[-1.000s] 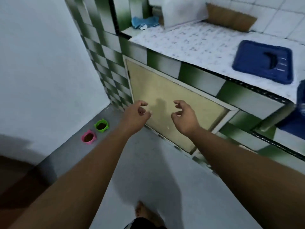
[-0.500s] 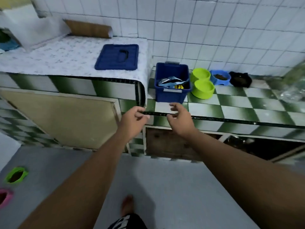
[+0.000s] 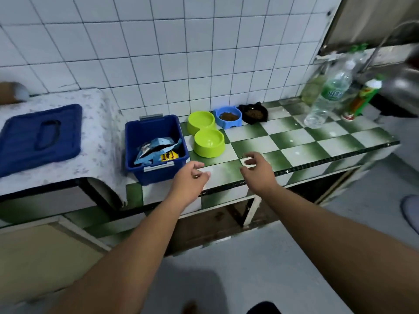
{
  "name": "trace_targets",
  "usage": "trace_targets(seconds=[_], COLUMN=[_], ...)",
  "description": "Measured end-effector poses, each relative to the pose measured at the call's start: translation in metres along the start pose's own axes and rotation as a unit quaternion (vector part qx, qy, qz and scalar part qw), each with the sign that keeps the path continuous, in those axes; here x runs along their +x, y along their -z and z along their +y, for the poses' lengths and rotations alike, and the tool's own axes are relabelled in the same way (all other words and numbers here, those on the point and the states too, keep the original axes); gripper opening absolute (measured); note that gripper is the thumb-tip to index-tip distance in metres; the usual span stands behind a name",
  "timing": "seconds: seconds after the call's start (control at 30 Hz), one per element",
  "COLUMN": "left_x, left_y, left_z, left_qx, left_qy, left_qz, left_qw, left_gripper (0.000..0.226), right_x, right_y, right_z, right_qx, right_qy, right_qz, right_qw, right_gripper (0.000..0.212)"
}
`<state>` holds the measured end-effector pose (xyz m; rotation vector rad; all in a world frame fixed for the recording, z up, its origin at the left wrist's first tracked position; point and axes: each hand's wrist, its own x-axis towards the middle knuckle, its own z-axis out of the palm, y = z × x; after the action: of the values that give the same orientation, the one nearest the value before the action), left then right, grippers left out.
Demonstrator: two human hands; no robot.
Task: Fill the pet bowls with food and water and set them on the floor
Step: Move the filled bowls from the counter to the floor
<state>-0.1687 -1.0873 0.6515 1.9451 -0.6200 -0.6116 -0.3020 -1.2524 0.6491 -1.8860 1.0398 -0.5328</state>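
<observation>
A lime-green double pet bowl [image 3: 205, 132] stands on the green-checked counter [image 3: 301, 141], both cups bare of food. Behind it sit a blue bowl [image 3: 228, 117] and a black bowl [image 3: 254, 114], each holding brown kibble. An open blue bin [image 3: 156, 146] left of the bowls holds a crumpled blue food bag [image 3: 156, 150]. A clear water bottle [image 3: 328, 98] stands at the right. My left hand [image 3: 191, 177] and my right hand [image 3: 257, 168] hover over the counter's front edge with loosely curled fingers, holding nothing.
The bin's blue lid [image 3: 40, 137] lies on a raised speckled ledge at the left. More bottles [image 3: 365, 96] and a steel sink [image 3: 399, 87] with a tap are at the far right. Open cabinet space lies under the counter; grey floor is below.
My view has swung right from the floor corner with the pink and green bowls to the counter. Both hands have moved over the counter edge, still holding nothing.
</observation>
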Motion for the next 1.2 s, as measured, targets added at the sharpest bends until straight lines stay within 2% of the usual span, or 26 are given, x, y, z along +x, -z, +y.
trace_targets(seconds=[0.3, 0.5, 0.6, 0.8, 0.97, 1.07, 1.2], left_x=[0.135, 0.23, 0.264, 0.316, 0.353, 0.37, 0.387], left_y=[-0.067, -0.129, -0.157, -0.186, -0.195, -0.206, -0.214], left_z=[0.037, 0.068, 0.079, 0.097, 0.099, 0.09, 0.076], left_qx=[-0.005, 0.015, -0.011, 0.01, 0.066, 0.041, 0.008], left_qy=[0.025, 0.051, 0.09, 0.143, 0.165, 0.218, 0.245], left_qz=[0.002, 0.061, 0.099, 0.143, 0.147, 0.154, 0.167], left_qw=[1.0, 0.997, 0.991, 0.979, 0.973, 0.963, 0.955], left_gripper=[0.032, 0.03, 0.032, 0.054, 0.051, 0.051, 0.055], right_x=[0.132, 0.265, 0.318, 0.405, 0.453, 0.479, 0.496], right_y=[0.029, 0.05, 0.068, 0.081, 0.085, 0.081, 0.075], right_z=[0.045, 0.072, 0.081, 0.094, 0.106, 0.115, 0.122], right_qx=[0.018, 0.021, 0.01, 0.011, -0.02, -0.067, -0.124], right_qy=[-0.05, -0.03, -0.036, -0.058, -0.088, -0.125, -0.169], right_qz=[0.027, -0.018, -0.049, -0.088, -0.071, -0.072, -0.109], right_qw=[0.998, 0.999, 0.998, 0.994, 0.993, 0.987, 0.972], right_gripper=[0.04, 0.041, 0.038, 0.035, 0.048, 0.064, 0.071])
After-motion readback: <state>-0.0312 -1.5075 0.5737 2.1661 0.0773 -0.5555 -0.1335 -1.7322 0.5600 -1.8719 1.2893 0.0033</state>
